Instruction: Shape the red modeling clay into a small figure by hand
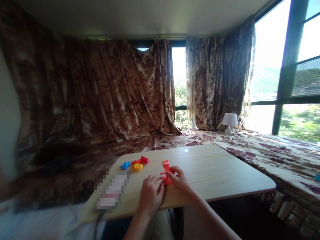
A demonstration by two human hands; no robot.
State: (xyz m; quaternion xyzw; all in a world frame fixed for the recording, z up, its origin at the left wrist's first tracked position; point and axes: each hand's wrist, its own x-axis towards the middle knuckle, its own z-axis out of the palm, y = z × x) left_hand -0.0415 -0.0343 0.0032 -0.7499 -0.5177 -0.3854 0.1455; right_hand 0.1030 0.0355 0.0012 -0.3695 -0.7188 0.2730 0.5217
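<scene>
An orange-red, soft-looking crumpled piece (pixel 166 180) is between my two hands at the front of the table; whether it is clay, rubber or cloth I cannot tell. My left hand (pixel 151 192) is closed, its curled fingertips at the left edge of that piece. From the right, my right hand (pixel 180 179) is closed on the same piece with thumb and fingers. Just beyond the fingers shows another orange-red part (pixel 165 165); whether it joins the lower one is unclear. Further left lie a blue lump (pixel 125 165), a red lump (pixel 143 160) and a yellow lump (pixel 137 167).
The pale wood table (pixel 212 170) has rounded corners. A blurred-out long item (pixel 111 193) with a dark cord lies at its left side. Beyond, a flower-patterned cover (pixel 250 143) carries a white lamp (pixel 229 120). Patterned curtains (pixel 112 93) hang behind, with windows at right.
</scene>
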